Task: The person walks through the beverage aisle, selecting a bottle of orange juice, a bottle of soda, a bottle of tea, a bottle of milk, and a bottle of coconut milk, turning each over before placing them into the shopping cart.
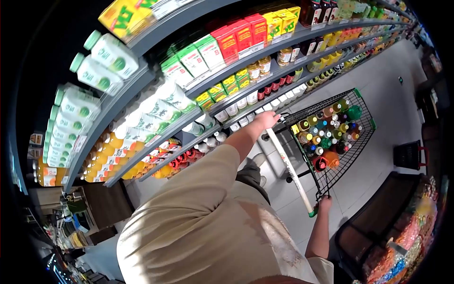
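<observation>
A shopping cart point(366, 142) with a black wire basket and green corners stands ahead of me, tilted in the wide view. My left hand point(267, 119) is closed around the upper end of its pale handle bar point(288, 165). At the other end, my right hand point(325, 203) closes on the dark frame beside the green handle cap; its fingers are partly hidden. Inside the basket several drink bottles point(331, 128) stand packed together with coloured caps. An orange-topped bottle point(332, 160) and a red-topped one point(320, 164) are nearest the handle.
Shelves point(213, 85) run along my left with cartons, jars and bottles, including white green-capped bottles point(113, 54) and orange juice bottles point(104, 151). To my right are a black basket with red handles point(410, 155) and a dark bin of colourful wrapped goods point(402, 241). Grey tiles point(383, 90) cover the floor.
</observation>
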Available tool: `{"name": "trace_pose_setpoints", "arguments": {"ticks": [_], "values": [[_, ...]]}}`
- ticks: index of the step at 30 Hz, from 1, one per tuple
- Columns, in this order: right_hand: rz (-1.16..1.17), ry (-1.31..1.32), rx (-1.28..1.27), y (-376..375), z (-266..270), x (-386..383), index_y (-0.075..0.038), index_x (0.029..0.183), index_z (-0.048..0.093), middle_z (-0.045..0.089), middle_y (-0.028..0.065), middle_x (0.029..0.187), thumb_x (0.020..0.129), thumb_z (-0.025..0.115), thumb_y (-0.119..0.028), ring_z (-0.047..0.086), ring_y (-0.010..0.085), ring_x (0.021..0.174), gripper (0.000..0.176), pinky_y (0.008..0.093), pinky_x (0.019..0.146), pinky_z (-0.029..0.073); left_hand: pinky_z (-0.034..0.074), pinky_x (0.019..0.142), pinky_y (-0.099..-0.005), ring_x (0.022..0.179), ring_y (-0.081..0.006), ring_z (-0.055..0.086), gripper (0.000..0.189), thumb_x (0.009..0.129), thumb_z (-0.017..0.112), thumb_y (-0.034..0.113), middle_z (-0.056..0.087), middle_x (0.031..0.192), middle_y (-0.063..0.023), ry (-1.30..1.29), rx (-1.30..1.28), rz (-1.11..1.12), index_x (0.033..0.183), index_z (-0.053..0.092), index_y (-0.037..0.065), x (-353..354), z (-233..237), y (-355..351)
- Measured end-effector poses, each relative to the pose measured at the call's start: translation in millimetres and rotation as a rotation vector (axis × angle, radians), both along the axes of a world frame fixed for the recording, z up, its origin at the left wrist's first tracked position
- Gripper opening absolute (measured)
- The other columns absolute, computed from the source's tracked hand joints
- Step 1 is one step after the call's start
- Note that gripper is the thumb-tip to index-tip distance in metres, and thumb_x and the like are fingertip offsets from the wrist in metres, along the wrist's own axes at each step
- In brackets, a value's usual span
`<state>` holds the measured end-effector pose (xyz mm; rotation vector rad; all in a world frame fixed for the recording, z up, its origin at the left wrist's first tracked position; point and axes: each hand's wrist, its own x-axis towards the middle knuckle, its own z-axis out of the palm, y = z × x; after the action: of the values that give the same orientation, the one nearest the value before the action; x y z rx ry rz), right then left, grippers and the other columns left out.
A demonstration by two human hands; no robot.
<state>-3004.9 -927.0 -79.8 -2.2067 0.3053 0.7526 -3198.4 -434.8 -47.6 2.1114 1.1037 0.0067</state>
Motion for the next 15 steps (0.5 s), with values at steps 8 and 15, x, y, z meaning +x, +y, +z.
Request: {"name": "trace_pose_setpoints", "arguments": {"ticks": [8,15], "values": [[0.037,0.026,0.002,-34.7,-17.4,-86.5,-0.006,0.106,0.048,0.051,0.0118,0.067,0.098,0.041,-0.021,0.05,0.0242,0.039,0.018,0.0425,0.032,0.044,0.047,0.099,-0.0435,0.114,-0.0339,0.061,0.058,0.098,0.042,0.058,0.066,0.12,-0.0159,0.052,-0.01,0.003,0.113,0.068,0.008,-96.5,-5.5,-31.9],[0.062,-0.032,-0.036,-64.6,-58.0,-166.4,-0.004,0.111,0.049,0.055,0.0133,0.073,0.097,0.042,-0.022,0.05,0.0259,0.037,0.023,0.0428,0.031,0.044,0.047,0.101,-0.0461,0.118,-0.0356,0.059,0.053,0.098,0.044,0.054,0.065,0.125,-0.0145,0.072,-0.077,0.029,0.115,0.068,0.011,-192.6,10.1,-57.7]]}}
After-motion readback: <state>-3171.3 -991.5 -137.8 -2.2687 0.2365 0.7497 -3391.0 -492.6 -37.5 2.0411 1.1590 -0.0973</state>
